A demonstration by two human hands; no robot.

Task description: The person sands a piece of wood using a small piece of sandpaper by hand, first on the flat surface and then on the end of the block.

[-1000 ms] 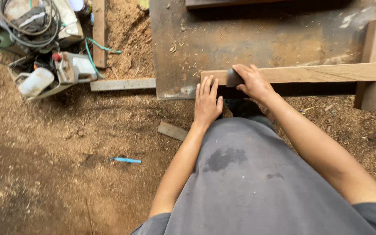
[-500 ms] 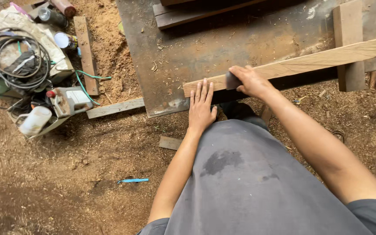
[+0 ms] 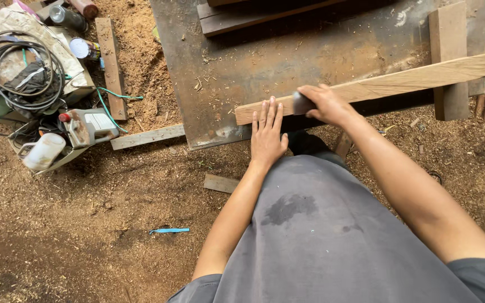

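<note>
Plank (image 3: 399,81) across the metal sheet's (image 3: 310,45) front edge: left hand (image 3: 266,134) flat on its end, right hand (image 3: 324,104) gripping a dark block (image 3: 301,103). Risk: block slipping onto the left fingers.

Left hand (image 3: 267,132) flat, fingers spread, pressing the near end of a long pale wooden plank (image 3: 377,85). Right hand (image 3: 322,104) closed around a small dark block (image 3: 300,104) on the plank, just at 3 o'clock of the left. Plank lies across a dark metal sheet (image 3: 310,50). Coiled cable (image 3: 21,62) at 9 o'clock; blue strip (image 3: 169,230) on sawdust at 7 o'clock.
</note>
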